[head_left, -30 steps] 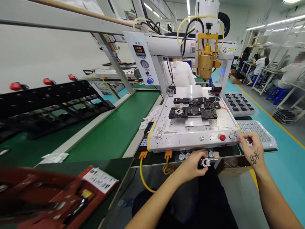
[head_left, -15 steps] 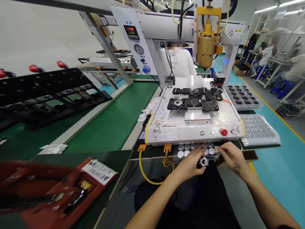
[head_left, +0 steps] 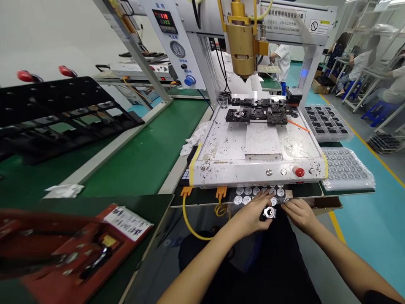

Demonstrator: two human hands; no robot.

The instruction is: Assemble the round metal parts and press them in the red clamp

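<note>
I had the left hand (head_left: pixel 253 214) grasping the round metal part (head_left: pixel 269 212), lower centre; the right hand (head_left: pixel 299 214) had closed in on the sticker sheet (head_left: pixel 247 199), bringing both hands to it, right grip indiscernible.

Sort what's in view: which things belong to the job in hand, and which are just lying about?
Likely part of the job:
round metal part, held in the left hand
sheet of round white labels, with the right hand at its edge
black fixtures, one bearing a similar part

Apparently lying about:
red metal tool
crumpled white cloth
black rack with red handles
</note>
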